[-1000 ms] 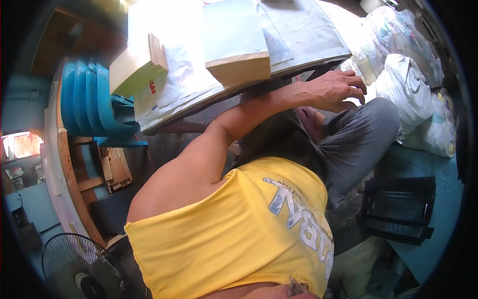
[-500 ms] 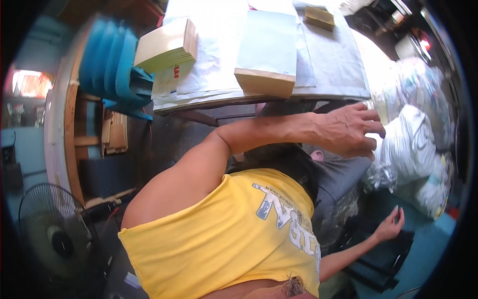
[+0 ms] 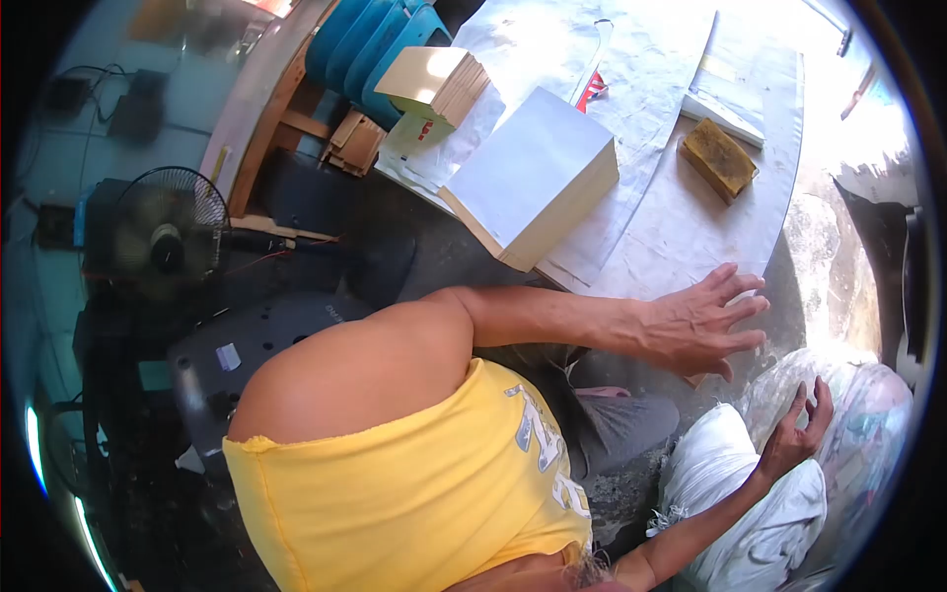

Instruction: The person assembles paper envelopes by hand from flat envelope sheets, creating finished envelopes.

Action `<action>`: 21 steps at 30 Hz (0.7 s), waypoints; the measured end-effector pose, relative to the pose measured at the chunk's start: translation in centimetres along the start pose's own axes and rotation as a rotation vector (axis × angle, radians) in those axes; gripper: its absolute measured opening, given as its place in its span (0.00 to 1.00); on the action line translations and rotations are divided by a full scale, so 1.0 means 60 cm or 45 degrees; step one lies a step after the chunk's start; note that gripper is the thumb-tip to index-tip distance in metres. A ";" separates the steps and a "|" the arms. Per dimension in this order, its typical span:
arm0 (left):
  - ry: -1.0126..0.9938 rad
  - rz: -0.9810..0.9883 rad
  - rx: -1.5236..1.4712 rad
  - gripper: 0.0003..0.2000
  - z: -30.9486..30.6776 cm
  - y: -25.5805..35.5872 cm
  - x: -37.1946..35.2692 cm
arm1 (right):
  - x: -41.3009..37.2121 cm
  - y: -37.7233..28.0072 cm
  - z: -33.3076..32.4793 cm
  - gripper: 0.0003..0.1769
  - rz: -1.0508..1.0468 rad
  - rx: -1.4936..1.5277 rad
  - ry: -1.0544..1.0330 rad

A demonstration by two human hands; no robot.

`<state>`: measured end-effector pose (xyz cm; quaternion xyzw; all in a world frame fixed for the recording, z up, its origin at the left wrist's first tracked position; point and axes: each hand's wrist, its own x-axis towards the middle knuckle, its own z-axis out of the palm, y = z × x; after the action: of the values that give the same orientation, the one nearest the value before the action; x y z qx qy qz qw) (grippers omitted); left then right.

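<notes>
My left hand (image 3: 700, 321) reaches across from the left, palm down, its fingers spread and nothing visible in them. It is close to the front edge of the white-covered table (image 3: 631, 281). Lower right, my right hand (image 3: 797, 434) is raised with fingers apart and holds nothing that I can see. Behind it are a white cloth bundle (image 3: 715, 474) and a clear plastic bag (image 3: 868, 424). A thick stack of pale sheets (image 3: 538, 168) sits at the table's front edge. Farther right on the table lies a brown block (image 3: 717, 161).
A smaller stack (image 3: 434, 84) stands at the table's left. Blue stacked chairs (image 3: 360, 44) are behind it. To the left are a fan (image 3: 168, 237) and a black chair (image 3: 247, 355). A thin white slab (image 3: 725, 118) and a red-and-white item (image 3: 592, 89) lie on the table.
The view has turned, showing more of the tabletop. My right hand has come up over the bags, nearer my left hand. My left hand is now beside the table's front edge, fingers more spread.
</notes>
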<state>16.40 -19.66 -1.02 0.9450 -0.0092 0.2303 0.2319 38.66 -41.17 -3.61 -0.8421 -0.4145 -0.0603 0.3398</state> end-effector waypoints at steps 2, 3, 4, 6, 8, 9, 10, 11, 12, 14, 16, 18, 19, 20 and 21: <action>0.066 -0.035 0.068 0.31 -0.002 0.007 0.004 | 0.001 0.011 0.003 0.14 0.126 0.105 -0.043; 0.100 -0.044 0.102 0.32 -0.003 0.009 0.008 | -0.009 0.019 0.008 0.14 0.214 0.152 -0.074; 0.076 -0.024 0.149 0.31 -0.005 0.009 0.011 | -0.020 0.024 0.015 0.14 0.305 0.199 -0.101; 0.022 0.019 0.215 0.29 -0.005 0.012 0.009 | -0.055 0.044 0.033 0.14 0.520 0.402 -0.194; -0.081 -0.068 0.219 0.26 -0.002 0.011 0.009 | -0.093 0.041 0.038 0.14 0.645 0.526 -0.300; -0.126 -0.109 0.218 0.25 -0.003 0.011 0.013 | -0.104 0.026 0.034 0.14 0.673 0.564 -0.364; -0.103 -0.105 0.265 0.21 -0.009 0.015 0.019 | -0.106 0.000 0.023 0.14 0.718 0.593 -0.452; -0.107 -0.113 0.273 0.21 -0.012 0.018 0.022 | -0.106 -0.027 0.014 0.14 0.762 0.628 -0.537; -0.115 -0.117 0.283 0.20 -0.011 0.020 0.024 | -0.110 -0.043 0.005 0.14 0.742 0.668 -0.607; -0.148 -0.105 0.314 0.17 -0.011 0.018 0.024 | -0.112 -0.069 -0.017 0.14 0.661 0.691 -0.754; -0.142 -0.102 0.307 0.15 -0.013 0.018 0.025 | -0.128 -0.071 -0.030 0.14 0.621 0.719 -0.812; -0.121 -0.098 0.299 0.13 -0.015 0.016 0.028 | -0.139 -0.075 -0.043 0.14 0.638 0.713 -0.841; -0.125 -0.100 0.303 0.13 -0.017 0.018 0.026 | -0.143 -0.076 -0.049 0.14 0.658 0.703 -0.859; -0.127 -0.097 0.305 0.13 -0.018 0.017 0.027 | -0.146 -0.076 -0.051 0.14 0.678 0.691 -0.872; -0.129 -0.096 0.302 0.13 -0.018 0.015 0.030 | -0.148 -0.073 -0.052 0.14 0.667 0.684 -0.882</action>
<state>17.44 -19.83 1.04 0.9759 0.0420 0.1728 0.1263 30.20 -47.05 -2.36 -0.7713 -0.2786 0.4183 0.3905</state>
